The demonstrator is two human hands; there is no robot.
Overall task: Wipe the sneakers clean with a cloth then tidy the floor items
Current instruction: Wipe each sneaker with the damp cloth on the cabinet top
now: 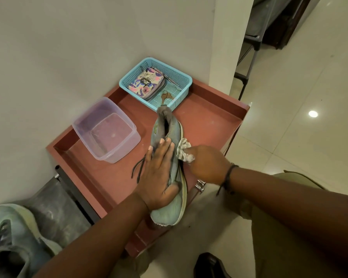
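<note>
A pale green sneaker [174,129] lies lengthwise on the red-brown cabinet top [207,117], toe toward me and hanging over the front edge. My left hand [159,175] lies flat over its laces and upper, thumb on the side, holding it down. Bunched in my right hand [205,163] is a white-grey cloth [184,150], pressed against the sneaker's right side near the sole. The second green sneaker [14,237] rests at the lower left on a dark shelf.
A clear plastic tub [107,129] with a little water stands left of the sneaker. A blue mesh basket [179,77] holding a floral pouch [146,83] and keys sits at the back by the wall. Tiled floor [299,109] spreads to the right.
</note>
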